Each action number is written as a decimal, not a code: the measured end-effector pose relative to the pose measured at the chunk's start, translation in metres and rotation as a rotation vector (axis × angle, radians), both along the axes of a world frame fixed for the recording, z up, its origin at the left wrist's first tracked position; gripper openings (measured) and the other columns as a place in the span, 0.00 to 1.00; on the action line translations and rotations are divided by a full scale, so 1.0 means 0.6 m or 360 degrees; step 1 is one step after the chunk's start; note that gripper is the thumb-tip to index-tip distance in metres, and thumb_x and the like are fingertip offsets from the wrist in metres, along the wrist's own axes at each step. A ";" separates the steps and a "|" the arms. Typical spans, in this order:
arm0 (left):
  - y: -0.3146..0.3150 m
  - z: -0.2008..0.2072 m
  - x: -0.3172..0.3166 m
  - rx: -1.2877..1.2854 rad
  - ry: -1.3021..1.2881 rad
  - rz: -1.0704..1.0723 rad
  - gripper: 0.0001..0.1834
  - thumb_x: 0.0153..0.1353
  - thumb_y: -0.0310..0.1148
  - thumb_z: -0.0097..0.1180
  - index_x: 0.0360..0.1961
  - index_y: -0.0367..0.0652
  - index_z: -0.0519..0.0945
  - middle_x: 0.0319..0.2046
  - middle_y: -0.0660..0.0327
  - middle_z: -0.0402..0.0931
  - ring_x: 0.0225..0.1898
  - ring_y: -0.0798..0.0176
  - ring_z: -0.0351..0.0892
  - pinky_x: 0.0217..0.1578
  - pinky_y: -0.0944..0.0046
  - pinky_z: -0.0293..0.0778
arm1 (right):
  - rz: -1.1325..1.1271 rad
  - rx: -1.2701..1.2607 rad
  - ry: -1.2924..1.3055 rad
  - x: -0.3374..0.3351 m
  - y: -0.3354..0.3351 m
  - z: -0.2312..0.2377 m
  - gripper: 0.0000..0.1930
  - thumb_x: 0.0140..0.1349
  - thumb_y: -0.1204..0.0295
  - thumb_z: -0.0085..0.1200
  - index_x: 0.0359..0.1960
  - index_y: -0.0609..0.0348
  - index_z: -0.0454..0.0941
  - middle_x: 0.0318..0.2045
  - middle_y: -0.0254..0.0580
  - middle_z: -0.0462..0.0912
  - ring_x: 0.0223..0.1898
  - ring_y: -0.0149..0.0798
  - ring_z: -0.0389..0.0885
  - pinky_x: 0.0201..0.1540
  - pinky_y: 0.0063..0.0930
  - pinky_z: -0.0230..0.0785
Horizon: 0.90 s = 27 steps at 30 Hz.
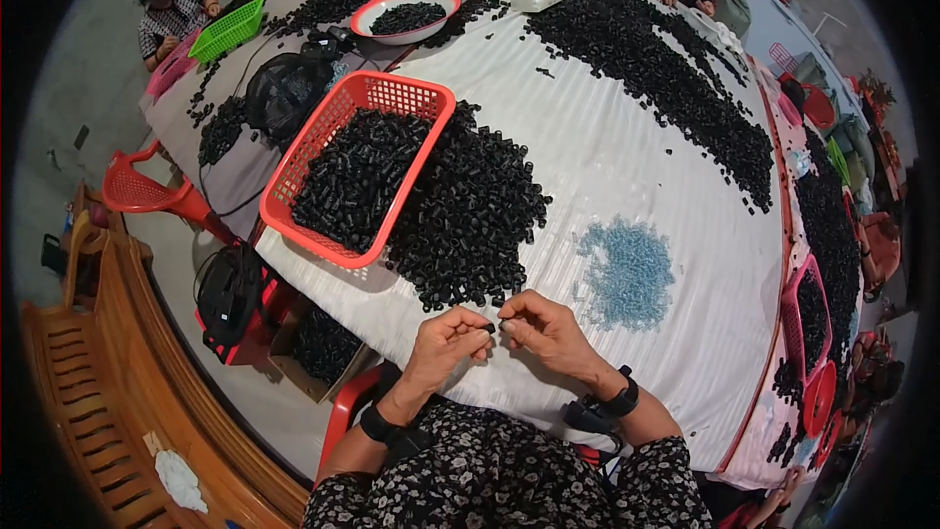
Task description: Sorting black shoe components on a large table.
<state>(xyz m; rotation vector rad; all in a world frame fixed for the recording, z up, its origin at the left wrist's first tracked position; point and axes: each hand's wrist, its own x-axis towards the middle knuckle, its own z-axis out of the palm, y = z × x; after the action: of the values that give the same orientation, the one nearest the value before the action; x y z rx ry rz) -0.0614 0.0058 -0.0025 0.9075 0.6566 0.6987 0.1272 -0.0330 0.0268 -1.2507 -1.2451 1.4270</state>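
My left hand (443, 351) pinches a small black plastic piece (490, 328) between thumb and fingertips. Close beside it, my right hand (550, 335) is closed in a pinch too, on a dark piece mostly hidden by the fingers. Both hands are above the near edge of the white cloth. Just beyond them spreads a pile of short black plastic caps (480, 206). To its left stands a red-orange basket (446, 108) holding many black cylindrical pieces (352, 176). Right of the caps lies a heap of small clear bluish pieces (629, 274).
Another black heap (646, 49) covers the far cloth. A red-rimmed white basin (446, 0), a green basket (227, 29) and a black mesh bag (279, 93) are at far left. People work around the tables. A wooden bench (98, 402) and a box (318, 353) stand at left.
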 end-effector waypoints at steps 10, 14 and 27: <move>-0.009 -0.005 0.006 0.0030 0.0035 -0.0074 0.05 0.61 0.23 0.51 0.38 0.33 0.73 0.27 0.59 0.77 0.25 0.71 0.77 0.28 0.71 0.75 | 0.0087 0.0252 -0.0522 -0.017 -0.016 0.035 0.05 0.63 0.76 0.45 0.39 0.62 0.68 0.27 0.46 0.72 0.26 0.35 0.75 0.28 0.26 0.67; -0.011 0.000 0.010 0.0029 0.0041 -0.0047 0.04 0.62 0.23 0.50 0.36 0.33 0.72 0.27 0.57 0.78 0.25 0.69 0.78 0.28 0.70 0.76 | 0.0058 0.0695 -0.0765 -0.026 -0.023 0.010 0.09 0.58 0.78 0.49 0.39 0.63 0.66 0.30 0.49 0.70 0.29 0.49 0.75 0.30 0.33 0.68; -0.027 -0.009 0.029 0.0154 0.0146 0.0270 0.03 0.59 0.21 0.53 0.28 0.35 0.73 0.23 0.64 0.75 0.23 0.77 0.71 0.25 0.78 0.68 | 0.0099 0.1034 -0.1417 -0.047 -0.018 0.000 0.19 0.49 0.72 0.56 0.41 0.69 0.65 0.24 0.46 0.69 0.27 0.46 0.71 0.29 0.37 0.64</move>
<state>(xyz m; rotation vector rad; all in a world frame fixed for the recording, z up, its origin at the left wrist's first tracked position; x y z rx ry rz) -0.0439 -0.0103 -0.0081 0.9848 0.7932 0.8500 0.0987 -0.0436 0.0268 -1.3933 -2.1179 0.3559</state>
